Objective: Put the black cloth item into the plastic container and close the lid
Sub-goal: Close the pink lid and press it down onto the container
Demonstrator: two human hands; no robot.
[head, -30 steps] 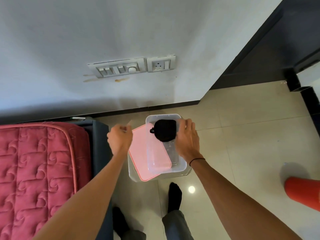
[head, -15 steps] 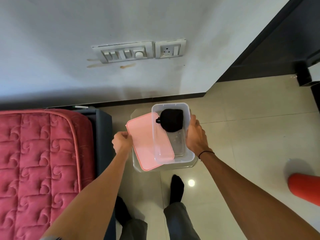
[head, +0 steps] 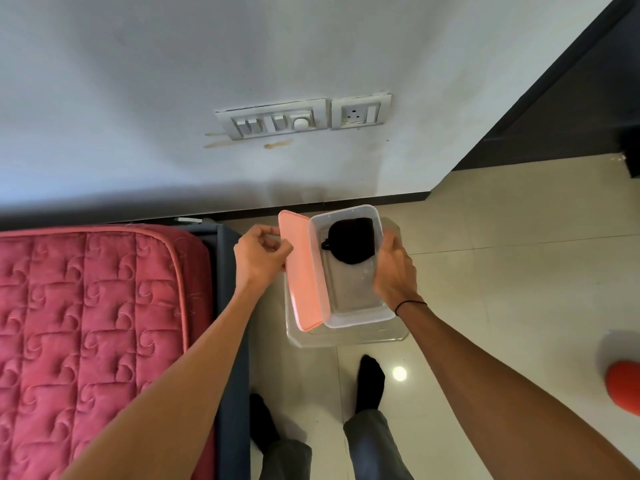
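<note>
The black cloth item (head: 349, 244) lies inside the clear plastic container (head: 356, 315), at its far end. My right hand (head: 394, 270) grips the container's right wall. The pink lid (head: 302, 271) stands tilted on edge along the container's left side, its near corner tucked under the container rim. My left hand (head: 260, 256) pinches the lid's far left edge. The container rests on a clear glass stand (head: 346, 337) above the floor.
A bed with a red quilted mattress (head: 93, 334) and dark frame fills the left. The white wall with a switch panel (head: 277, 121) is straight ahead. My socked feet (head: 370, 379) stand on the beige tiles below the stand. An orange object (head: 623, 386) sits at right.
My left hand took the pink lid by its edge and lifted it from lying flat to tilted upright beside the container. My right hand stayed on the container's right wall.
</note>
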